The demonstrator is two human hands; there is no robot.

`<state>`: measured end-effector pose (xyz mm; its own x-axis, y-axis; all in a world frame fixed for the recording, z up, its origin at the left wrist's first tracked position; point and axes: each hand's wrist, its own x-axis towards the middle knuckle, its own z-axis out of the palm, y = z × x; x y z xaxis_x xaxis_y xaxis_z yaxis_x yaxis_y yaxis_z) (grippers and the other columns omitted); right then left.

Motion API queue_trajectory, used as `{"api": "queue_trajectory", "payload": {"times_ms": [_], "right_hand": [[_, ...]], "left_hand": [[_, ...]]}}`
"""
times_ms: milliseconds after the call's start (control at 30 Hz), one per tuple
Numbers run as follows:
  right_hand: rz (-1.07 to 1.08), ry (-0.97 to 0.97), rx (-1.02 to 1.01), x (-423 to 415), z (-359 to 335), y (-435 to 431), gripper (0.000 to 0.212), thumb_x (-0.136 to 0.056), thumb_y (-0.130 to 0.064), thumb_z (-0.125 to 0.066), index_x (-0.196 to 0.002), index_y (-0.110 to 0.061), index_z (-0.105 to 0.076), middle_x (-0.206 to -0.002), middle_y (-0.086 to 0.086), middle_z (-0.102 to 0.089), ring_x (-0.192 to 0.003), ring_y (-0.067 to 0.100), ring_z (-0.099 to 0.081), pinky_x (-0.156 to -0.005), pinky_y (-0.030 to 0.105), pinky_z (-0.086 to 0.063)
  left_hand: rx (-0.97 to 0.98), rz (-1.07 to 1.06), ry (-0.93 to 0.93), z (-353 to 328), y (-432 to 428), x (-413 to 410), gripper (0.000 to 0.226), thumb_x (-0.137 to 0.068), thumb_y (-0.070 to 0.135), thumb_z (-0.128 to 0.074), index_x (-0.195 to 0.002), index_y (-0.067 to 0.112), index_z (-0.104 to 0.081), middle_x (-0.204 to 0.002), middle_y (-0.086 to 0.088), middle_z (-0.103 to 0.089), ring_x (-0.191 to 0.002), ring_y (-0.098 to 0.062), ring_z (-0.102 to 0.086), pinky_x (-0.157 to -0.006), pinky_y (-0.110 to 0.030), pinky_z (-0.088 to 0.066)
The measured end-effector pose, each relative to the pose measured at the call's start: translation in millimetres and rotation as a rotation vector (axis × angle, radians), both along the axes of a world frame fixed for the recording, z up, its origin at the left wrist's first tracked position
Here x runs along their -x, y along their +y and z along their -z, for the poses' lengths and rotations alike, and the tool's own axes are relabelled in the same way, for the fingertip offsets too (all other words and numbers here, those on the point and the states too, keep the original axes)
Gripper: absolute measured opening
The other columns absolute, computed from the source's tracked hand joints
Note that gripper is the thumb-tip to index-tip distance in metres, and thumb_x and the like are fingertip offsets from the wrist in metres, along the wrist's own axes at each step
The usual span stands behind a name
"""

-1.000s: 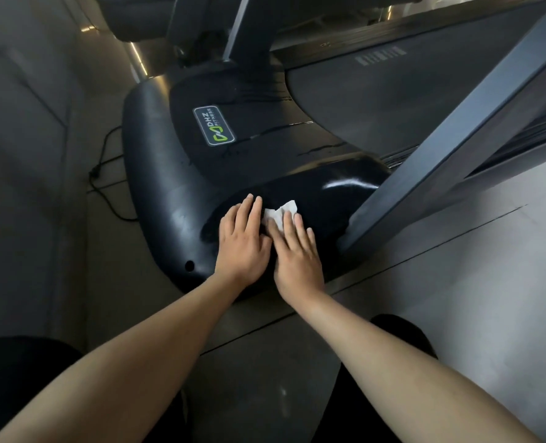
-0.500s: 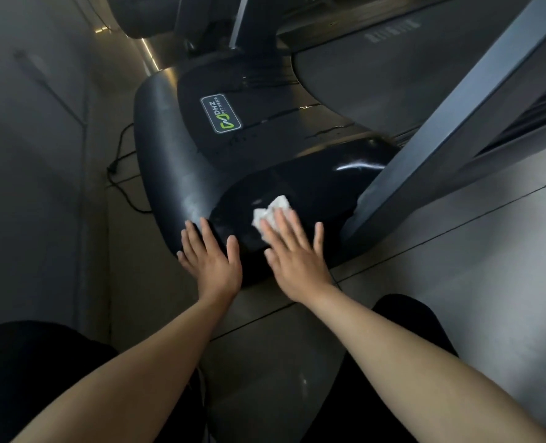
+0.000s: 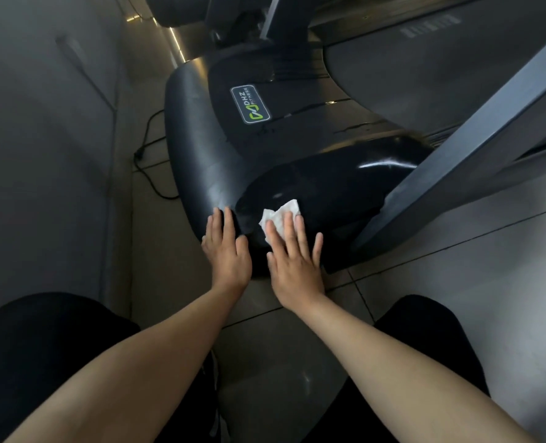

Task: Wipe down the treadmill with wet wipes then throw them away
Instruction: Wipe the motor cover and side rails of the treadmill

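The fingers (image 3: 289, 227) of the right hand (image 3: 295, 270) lie straight and slightly fanned, pressing a white wet wipe (image 3: 284, 208) flat against the treadmill (image 3: 297, 123). They hold nothing in a curl; the wipe is only pinned under them. It is bunched and creased, with its crumpled edge showing just past the fingertips and a little to the thumb side. Under the wipe is a glossy black cover (image 3: 335, 183), rounded and shiny, which looks slick, so I'd guess the damp sheet slides easily there and will ride up into a wad unless the palm bears down evenly. The wipe itself looks soft, thin and nearly weightless. For lifting it away later, a pinch at that loose bunched edge beyond the fingertips seems the natural spot. Just beside, the left hand (image 3: 227, 254) rests with its fingers straight and close together, flat on the seam where the shiny cover meets a matte hood (image 3: 195, 155), seemingly as a brace. Farther out past both sets of fingertips sits a green and grey badge (image 3: 250, 104), and beyond that the belt (image 3: 425, 75). A slanted post (image 3: 457, 148) rises off to the little-finger side of the right hand. A cable (image 3: 152, 183) trails on the floor (image 3: 457, 282) beyond the left hand's outer side. Wiping looks mid-way, with much of the machine apparently not yet reached.
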<state>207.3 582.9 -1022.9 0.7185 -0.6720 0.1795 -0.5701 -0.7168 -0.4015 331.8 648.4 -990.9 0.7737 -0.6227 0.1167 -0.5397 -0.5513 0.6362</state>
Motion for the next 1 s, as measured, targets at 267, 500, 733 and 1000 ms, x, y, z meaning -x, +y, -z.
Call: {"api": "queue_trajectory", "payload": {"times_ms": [267, 500, 733, 1000], "right_hand": [[-0.306, 0.145, 0.224, -13, -6, 9, 0.075, -0.101, -0.031, -0.045, -0.162, -0.028, -0.001, -0.169, -0.001, 0.012, -0.155, 0.019, 0.015, -0.118, 0.066, 0.002], [-0.117, 0.170, 0.122, -45, -45, -51, 0.057, -0.106, -0.041, -0.015, -0.162, -0.030, -0.006, -0.169, -0.007, 0.001, -0.155, 0.013, 0.007, -0.117, 0.063, 0.009], [-0.201, 0.135, 0.118, -51, -44, -27, 0.059, -0.105, -0.041, -0.018, -0.162, -0.031, -0.007, -0.170, -0.004, 0.003, -0.155, 0.018, 0.014, -0.118, 0.063, 0.010], [-0.446, 0.178, 0.302, -19, -13, -2, 0.064, -0.106, -0.036, -0.034, -0.162, -0.029, -0.005, -0.169, -0.006, 0.007, -0.154, 0.013, 0.013, -0.118, 0.062, 0.008]], "left_hand": [[0.129, -0.287, 0.303, 2, 21, -8, 0.066, -0.105, 0.033, -0.047, -0.162, 0.022, -0.016, -0.170, 0.004, 0.000, -0.155, -0.014, 0.004, -0.124, -0.035, 0.001], [0.207, -0.288, 0.411, 7, 26, -15, 0.059, -0.109, 0.031, -0.042, -0.162, 0.027, -0.017, -0.169, 0.005, -0.012, -0.156, -0.014, -0.007, -0.127, -0.039, -0.005], [0.453, -0.359, 0.593, 8, 25, -19, 0.052, -0.107, 0.014, -0.044, -0.155, 0.029, -0.037, -0.165, 0.004, -0.029, -0.151, -0.013, -0.025, -0.126, -0.038, -0.021], [0.388, -0.374, 0.503, 6, 21, -21, 0.048, -0.109, 0.020, -0.038, -0.156, 0.029, -0.034, -0.163, 0.004, -0.032, -0.150, -0.013, -0.028, -0.124, -0.038, -0.025]]}}
